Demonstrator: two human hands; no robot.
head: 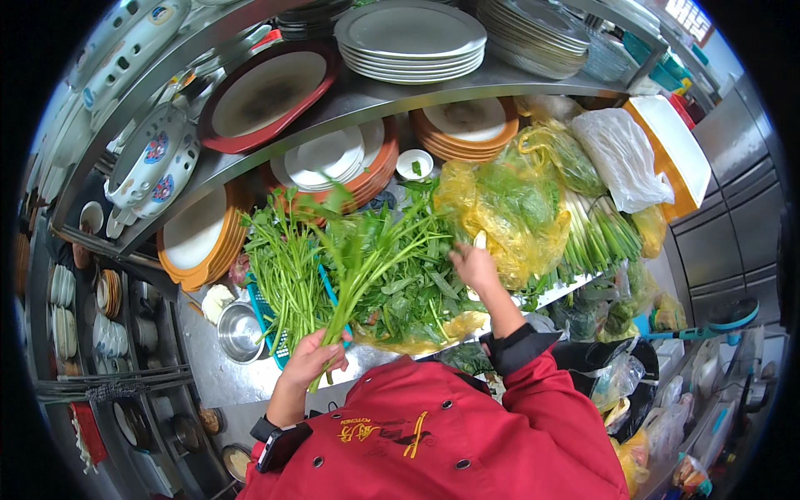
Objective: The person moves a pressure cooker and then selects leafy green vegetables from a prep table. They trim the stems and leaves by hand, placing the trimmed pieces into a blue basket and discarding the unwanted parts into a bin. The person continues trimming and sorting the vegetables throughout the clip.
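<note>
My left hand [315,359] grips a bunch of long-stemmed leafy greens [356,281] by the lower stems, with the leafy tops pointing away from me. Under and beside that bunch, more stemmed greens [281,269] lie in a teal perforated plastic basket [259,312]. My right hand [476,270] is over the right side of a heap of loose leafy greens [400,306], close to a yellow plastic bag [525,231] of vegetables. Its fingers are blurred, so whether they pinch anything is unclear. A yellow plastic sheet or bag [431,334] shows under the heap's front edge.
A steel bowl [240,334] stands left of the basket. Scallions [597,234] lie at right, near a white plastic bag [619,153]. Stacked plates [409,47] fill a metal shelf [531,90] overhanging the back. A black bin bag [637,362] is low at right.
</note>
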